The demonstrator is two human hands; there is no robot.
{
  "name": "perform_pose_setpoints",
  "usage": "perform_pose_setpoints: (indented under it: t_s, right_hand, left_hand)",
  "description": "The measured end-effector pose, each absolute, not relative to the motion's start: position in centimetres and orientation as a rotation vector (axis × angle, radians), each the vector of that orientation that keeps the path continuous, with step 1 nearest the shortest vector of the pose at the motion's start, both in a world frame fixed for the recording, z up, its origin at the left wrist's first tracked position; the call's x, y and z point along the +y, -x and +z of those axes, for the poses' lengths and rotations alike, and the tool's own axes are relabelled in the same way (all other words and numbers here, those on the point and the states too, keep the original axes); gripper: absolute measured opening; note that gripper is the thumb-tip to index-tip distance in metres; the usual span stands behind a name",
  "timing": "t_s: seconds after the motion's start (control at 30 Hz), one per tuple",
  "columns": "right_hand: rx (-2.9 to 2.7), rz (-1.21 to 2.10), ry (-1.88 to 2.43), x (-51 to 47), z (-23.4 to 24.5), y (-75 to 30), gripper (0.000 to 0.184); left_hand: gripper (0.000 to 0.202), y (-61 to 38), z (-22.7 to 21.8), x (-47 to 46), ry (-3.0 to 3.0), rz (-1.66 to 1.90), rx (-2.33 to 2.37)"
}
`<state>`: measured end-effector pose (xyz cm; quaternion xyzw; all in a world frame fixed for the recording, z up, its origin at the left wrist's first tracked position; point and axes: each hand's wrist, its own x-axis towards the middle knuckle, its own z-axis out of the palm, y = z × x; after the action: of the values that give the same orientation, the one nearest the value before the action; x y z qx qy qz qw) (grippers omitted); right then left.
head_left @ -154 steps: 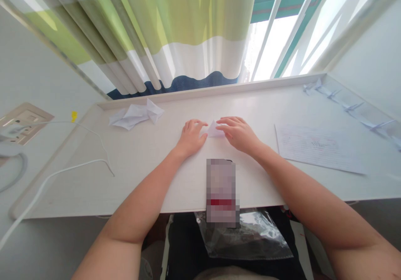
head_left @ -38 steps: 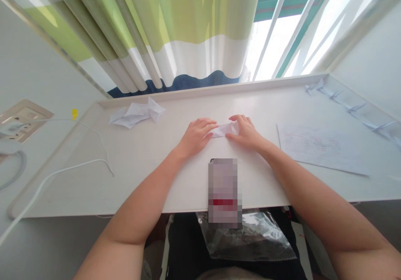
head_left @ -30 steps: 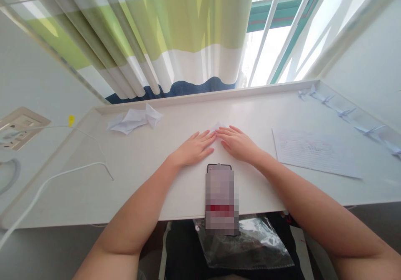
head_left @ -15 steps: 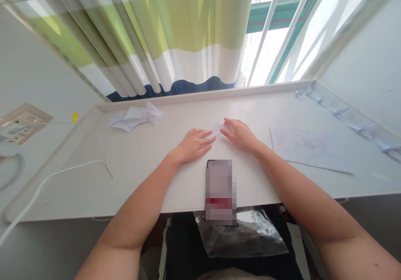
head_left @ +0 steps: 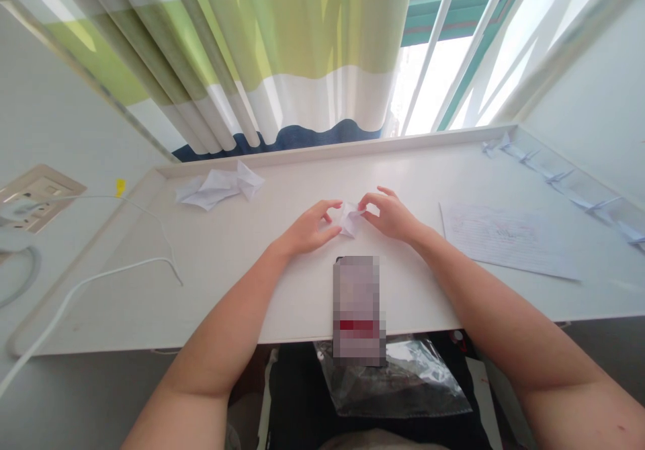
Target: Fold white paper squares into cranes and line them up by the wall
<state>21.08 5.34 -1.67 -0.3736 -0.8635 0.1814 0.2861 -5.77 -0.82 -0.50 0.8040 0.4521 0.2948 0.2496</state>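
A small piece of folded white paper (head_left: 349, 220) lies between my hands near the middle of the desk. My right hand (head_left: 390, 215) pinches its upper right corner between thumb and index finger, with the other fingers lifted. On the opposite side, my left hand (head_left: 311, 227) curves around the paper's left edge, index finger at the top and thumb at the bottom. Closer to me lies a phone (head_left: 357, 302) with a blurred screen, reaching over the desk's front edge.
Folded white papers (head_left: 214, 189) lie at the back left. A written sheet (head_left: 508, 242) rests on the right, and a row of folded paper pieces (head_left: 559, 178) runs along the right wall. A white cable (head_left: 101, 277) crosses the left side. A clear plastic bag (head_left: 403, 386) is on my lap.
Both hands lay flat over the paper; now their fingers are raised and curled around its edges. More of the paper shows, with its folds standing up. The view has shifted slightly.
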Motion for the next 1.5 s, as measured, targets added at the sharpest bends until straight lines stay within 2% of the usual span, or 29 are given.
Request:
perform_pose_setpoints:
  t_s: [0.07,0.17,0.3,0.47,0.63,0.73,0.93,1.0,1.13,1.37,1.5]
  right_hand:
    - [-2.259,0.628,0.976,5.5,-1.8,-21.4,0.007]
    - [-2.245,0.741,0.973,5.6,-1.8,-21.9,0.025]
    - [-2.457,0.622,0.992,5.7,-1.4,-22.7,0.034]
    - [-2.533,0.336,1.008,4.3,-0.9,-23.2,0.041]
    - [-2.625,0.457,0.948,3.4,-0.7,-23.1,0.064]
    - [-2.614,0.516,0.958,3.7,-0.9,-23.1,0.059]
    - [-2.548,0.472,0.943,4.1,-1.4,-22.7,0.03]
    - [-2.527,0.462,0.919,4.1,-1.5,-22.6,0.026]
    - [-2.474,0.482,0.884,4.3,-1.6,-22.3,0.028]
    - [-2.425,0.56,0.973,4.3,-1.4,-22.4,0.022]
    - [-2.313,0.623,1.102,4.2,-1.3,-22.1,0.036]
  left_hand:
    - [0.059,5.9,-0.4,-1.0,-2.239,0.752,1.274]
    - [0.048,5.9,0.2,-1.1,-2.363,0.543,1.309]
    - [0.048,5.8,0.4,-1.1,-2.442,0.368,1.284]
    - [0.055,5.8,-0.3,-1.0,-2.485,0.39,1.27]
    - [0.053,6.0,-0.7,-0.8,-2.446,0.456,1.316]
    - [0.05,6.1,-0.7,-0.7,-2.43,0.504,1.327]
    - [0.029,5.9,-0.7,-0.4,-2.455,0.628,1.282]
    - [0.025,5.8,-0.6,-0.3,-2.476,0.657,1.249]
    - [0.023,5.7,-1.0,0.0,-2.505,0.676,1.222]
    - [0.017,5.8,-1.9,0.5,-2.361,0.819,1.279]
    - [0.023,5.6,-2.0,0.4,-2.21,0.847,1.411]
